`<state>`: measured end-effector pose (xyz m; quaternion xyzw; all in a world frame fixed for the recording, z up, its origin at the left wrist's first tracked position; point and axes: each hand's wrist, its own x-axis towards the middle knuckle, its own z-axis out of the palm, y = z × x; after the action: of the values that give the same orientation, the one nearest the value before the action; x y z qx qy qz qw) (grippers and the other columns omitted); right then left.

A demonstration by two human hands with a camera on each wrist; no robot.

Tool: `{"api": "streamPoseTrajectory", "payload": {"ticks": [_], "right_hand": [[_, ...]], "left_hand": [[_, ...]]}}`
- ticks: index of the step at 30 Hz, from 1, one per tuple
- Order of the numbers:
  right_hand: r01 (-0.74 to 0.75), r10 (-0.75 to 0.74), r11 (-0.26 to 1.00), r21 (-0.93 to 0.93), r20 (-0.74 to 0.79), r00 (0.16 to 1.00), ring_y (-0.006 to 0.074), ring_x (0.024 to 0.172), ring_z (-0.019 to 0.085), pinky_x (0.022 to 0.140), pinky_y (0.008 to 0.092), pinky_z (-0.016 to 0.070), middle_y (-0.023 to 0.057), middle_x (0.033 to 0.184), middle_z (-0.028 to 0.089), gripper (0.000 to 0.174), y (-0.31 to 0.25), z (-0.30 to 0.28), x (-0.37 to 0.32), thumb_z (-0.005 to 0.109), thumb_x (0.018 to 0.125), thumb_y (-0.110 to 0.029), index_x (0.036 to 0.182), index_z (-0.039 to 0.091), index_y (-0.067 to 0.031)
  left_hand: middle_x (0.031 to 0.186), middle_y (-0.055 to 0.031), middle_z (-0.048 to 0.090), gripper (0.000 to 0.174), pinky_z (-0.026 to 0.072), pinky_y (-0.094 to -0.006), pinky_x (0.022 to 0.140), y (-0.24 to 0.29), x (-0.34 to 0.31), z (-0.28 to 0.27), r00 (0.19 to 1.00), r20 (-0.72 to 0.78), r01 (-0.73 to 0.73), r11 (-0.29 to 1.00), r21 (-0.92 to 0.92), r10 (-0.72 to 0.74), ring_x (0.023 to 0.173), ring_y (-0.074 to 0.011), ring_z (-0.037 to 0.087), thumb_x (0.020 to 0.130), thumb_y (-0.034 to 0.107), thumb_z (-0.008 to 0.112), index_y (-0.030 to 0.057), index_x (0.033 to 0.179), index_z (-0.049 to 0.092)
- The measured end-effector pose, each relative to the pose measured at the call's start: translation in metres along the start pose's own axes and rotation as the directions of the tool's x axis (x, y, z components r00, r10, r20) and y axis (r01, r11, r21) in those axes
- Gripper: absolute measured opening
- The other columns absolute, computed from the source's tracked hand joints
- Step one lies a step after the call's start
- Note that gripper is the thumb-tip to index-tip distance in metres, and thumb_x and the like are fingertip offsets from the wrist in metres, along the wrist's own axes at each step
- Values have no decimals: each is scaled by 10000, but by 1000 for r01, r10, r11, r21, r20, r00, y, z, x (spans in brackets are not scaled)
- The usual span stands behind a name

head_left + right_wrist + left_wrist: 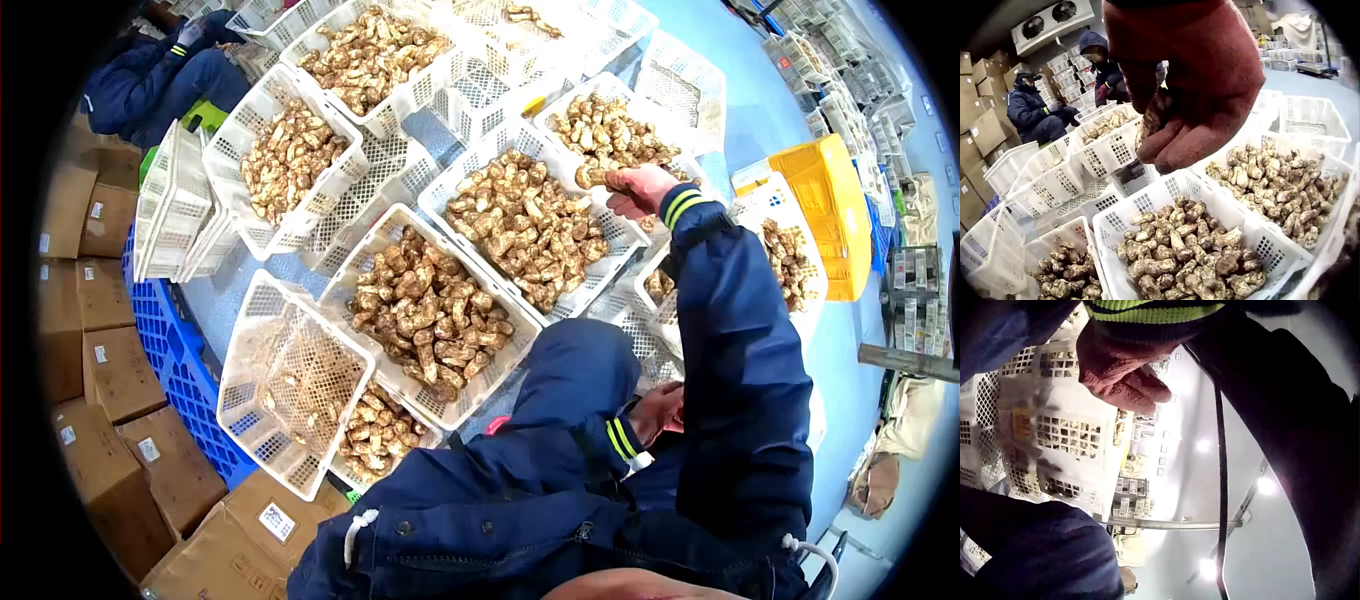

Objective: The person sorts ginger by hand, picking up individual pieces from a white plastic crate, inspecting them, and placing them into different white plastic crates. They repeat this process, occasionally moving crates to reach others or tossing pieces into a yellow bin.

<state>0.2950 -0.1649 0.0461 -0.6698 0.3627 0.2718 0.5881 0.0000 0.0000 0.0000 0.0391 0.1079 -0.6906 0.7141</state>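
My right hand (643, 190), in a reddish glove, pinches one brown-and-white mushroom (592, 176) above the crate's right end in the head view. In the right wrist view the hand (1191, 87) has its fingers curled round that mushroom (1150, 122), partly hiding it. Below are a white crate (1200, 186) and its heaped mushrooms (1179, 250). My left hand (657, 412) is low by my lap, partly hidden by the sleeves. In the left wrist view this hand (1124, 378) hangs with fingers loosely bent, and I see nothing held in it.
More white crates of mushrooms (430, 310) stand in front of me. A mostly bare crate (300, 380) leans at the left. Cardboard boxes (125, 385) and a blue pallet (175, 360) are further left, a yellow crate (830, 215) at the right. Two people (1035, 112) sit beyond.
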Motion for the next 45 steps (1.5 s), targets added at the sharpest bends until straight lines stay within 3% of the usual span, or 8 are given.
{"api": "streamPoseTrajectory", "payload": {"ticks": [5,9,12,15,26,29,33,45], "right_hand": [[16,-91,978,209,353,931,110,458,470,391,217,365,43,633,555,181,-12,2,66,502,837,-225,833,572,-58],[24,-23,999,23,-45,999,114,422,429,368,246,331,39,565,499,123,-24,31,48,639,756,-153,722,563,-63],[677,-671,736,1,-136,729,172,670,564,603,289,466,77,770,601,203,-35,19,107,595,797,-183,915,591,-19],[705,-657,631,323,-261,707,128,746,553,641,264,475,51,920,589,313,-91,39,42,548,827,-200,1081,531,-19],[594,-590,802,57,225,775,116,812,574,712,240,485,81,918,623,329,9,-2,-80,507,852,-212,1100,539,0],[506,-533,818,-273,-28,846,152,865,585,753,249,482,110,1033,596,373,57,-81,-120,474,880,-194,1199,464,1],[292,-403,915,-278,-651,643,125,797,595,697,265,483,61,953,635,354,136,-198,-152,508,839,-276,1114,563,-61],[-448,-226,793,-412,-883,411,292,1032,531,909,353,396,215,1064,563,506,204,-218,-58,490,782,-367,1088,493,36]], "left_hand": [[745,6,557,428,457,-225,510,-22,14,-20,989,16,-146,986,-86,148,558,-97,538,814,239,595,77,1173,429],[735,9,553,409,447,-221,503,-24,14,-25,988,-11,-153,984,-91,153,546,-92,526,815,235,593,71,1156,440],[728,11,549,394,440,-217,497,-24,14,-26,988,-35,-155,984,-85,152,537,-89,517,816,232,591,66,1144,448],[720,13,546,380,432,-214,492,-22,10,-24,988,-53,-146,986,-76,142,528,-86,509,816,229,589,62,1131,457],[904,-128,593,230,490,-317,668,23,-10,2,990,-58,-118,975,189,131,782,-210,588,854,132,478,8,1047,498],[867,-102,586,233,471,-284,680,32,-9,2,986,164,72,975,-209,-37,735,-159,575,897,176,435,3,1037,504],[828,-92,568,293,446,-259,661,36,-15,33,980,-198,16,966,258,37,691,-131,531,917,259,431,-8,1012,507],[735,-10,361,208,312,-201,574,19,4,35,983,-181,54,993,103,-35,657,-79,334,917,134,417,-56,995,454]]}}
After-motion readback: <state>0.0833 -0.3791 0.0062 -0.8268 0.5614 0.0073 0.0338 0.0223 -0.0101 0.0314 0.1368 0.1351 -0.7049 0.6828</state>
